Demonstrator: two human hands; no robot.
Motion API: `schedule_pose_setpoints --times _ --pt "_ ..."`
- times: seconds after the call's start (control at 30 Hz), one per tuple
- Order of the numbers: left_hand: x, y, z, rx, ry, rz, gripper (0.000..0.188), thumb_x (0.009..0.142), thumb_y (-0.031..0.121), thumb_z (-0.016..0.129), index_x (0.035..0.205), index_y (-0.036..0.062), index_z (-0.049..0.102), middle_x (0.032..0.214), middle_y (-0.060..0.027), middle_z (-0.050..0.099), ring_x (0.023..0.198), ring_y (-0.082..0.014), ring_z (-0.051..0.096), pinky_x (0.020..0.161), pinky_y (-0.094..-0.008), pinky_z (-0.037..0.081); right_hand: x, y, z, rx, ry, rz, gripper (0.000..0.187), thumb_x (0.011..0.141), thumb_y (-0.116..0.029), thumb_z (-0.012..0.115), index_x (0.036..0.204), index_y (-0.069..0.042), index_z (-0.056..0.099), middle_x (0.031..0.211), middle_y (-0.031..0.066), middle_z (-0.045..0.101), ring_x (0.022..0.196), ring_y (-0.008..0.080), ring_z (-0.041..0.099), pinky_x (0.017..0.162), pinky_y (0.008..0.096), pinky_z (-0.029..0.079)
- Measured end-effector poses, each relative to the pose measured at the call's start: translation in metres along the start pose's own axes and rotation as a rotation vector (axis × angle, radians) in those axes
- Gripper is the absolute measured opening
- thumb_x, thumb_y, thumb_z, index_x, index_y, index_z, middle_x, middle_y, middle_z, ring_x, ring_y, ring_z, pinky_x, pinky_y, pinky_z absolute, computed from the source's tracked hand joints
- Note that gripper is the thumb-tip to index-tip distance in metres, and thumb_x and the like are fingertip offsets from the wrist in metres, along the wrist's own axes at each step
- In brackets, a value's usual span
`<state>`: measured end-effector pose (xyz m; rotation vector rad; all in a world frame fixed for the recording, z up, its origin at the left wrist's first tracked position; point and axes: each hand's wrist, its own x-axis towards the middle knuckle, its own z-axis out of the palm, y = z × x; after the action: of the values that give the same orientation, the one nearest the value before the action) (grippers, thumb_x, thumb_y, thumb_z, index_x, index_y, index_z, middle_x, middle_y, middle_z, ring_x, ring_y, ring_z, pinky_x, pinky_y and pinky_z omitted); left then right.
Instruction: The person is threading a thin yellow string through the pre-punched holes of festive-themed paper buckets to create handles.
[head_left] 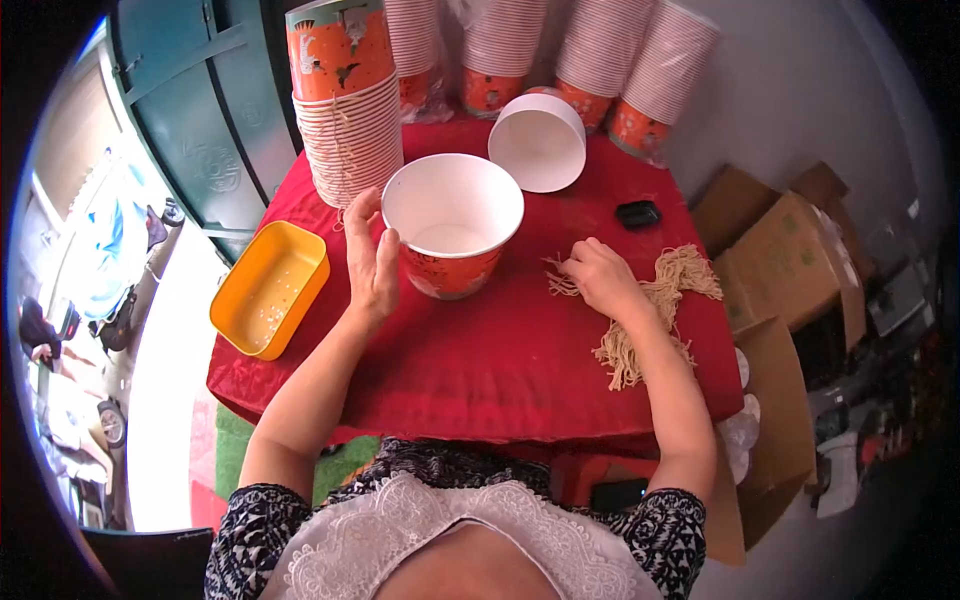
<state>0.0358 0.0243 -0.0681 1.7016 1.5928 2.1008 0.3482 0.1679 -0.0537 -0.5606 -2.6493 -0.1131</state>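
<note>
Head view, seen from my remote post. Tub (pixel 455 270), orange outside and white within, stands upright on the red-covered table (pixel 480 385), left of its middle and set back toward the far edge; mouth up, I judge, so its inside is open to both hands. Left hand (pixel 372 270) is unclenched, thumb apart from fingers, beside the tub's left wall. Looks like a steadying guard rather than a grasp; from here I cannot tell whether skin meets rim.

Right hand (pixel 605 285) bends palm-down over a small tuft of cords (pixel 563 286). Fingertips are hidden from me, so I cannot tell whether they pinch it. Larger cord bundle (pixel 685 275) spreads under that forearm toward the right edge, probably for short reach on that side.

Yellow tray (pixel 292 318) sits at the left edge, pale bits inside. Second tub (pixel 540 145) lies on its side near the far edge, mouth toward the wearer. Tall tub stack (pixel 350 150) takes the far left corner, nested mouth-down, presumably to save table space.
</note>
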Motion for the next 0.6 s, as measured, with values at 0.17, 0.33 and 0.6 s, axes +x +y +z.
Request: schedule_pose_setpoints --times 0.17,0.33,0.6 --pt "0.003 0.016 -0.005 0.151 -0.051 0.159 0.055 0.092 0.034 0.052 0.133 -0.0019 0.044 0.14 -0.0225 0.037 0.131 -0.0361 0.038 0.111 -0.0459 0.031 0.004 0.003 0.006 -0.049 -0.03 -0.05 0.009 0.077 0.002 0.061 0.081 -0.001 0.069 0.087 0.0097 0.057 0.088 0.026 0.057 0.08 0.0378 0.051" --pt "0.004 0.024 -0.002 0.244 -0.108 0.189 0.029 0.09 0.023 0.057 0.106 -0.0002 0.053 0.141 -0.0274 0.033 0.132 -0.0407 0.036 0.108 -0.0484 0.032 0.002 0.006 0.013 -0.015 -0.008 -0.032 0.006 0.076 0.002 0.062 0.081 -0.001 0.064 0.087 0.0112 0.056 0.088 0.0295 0.055 0.079 0.039 0.049" --pt "0.017 0.021 -0.005 0.279 -0.103 0.191 0.022 0.092 0.019 0.055 0.097 -0.0009 0.049 0.14 -0.0292 0.035 0.126 -0.0441 0.042 0.101 -0.0481 0.04 0.012 -0.049 0.0 0.308 0.249 0.068 0.004 0.083 -0.004 0.064 0.079 -0.001 0.064 0.091 0.0105 0.061 0.089 0.0254 0.055 0.08 0.0384 0.043"
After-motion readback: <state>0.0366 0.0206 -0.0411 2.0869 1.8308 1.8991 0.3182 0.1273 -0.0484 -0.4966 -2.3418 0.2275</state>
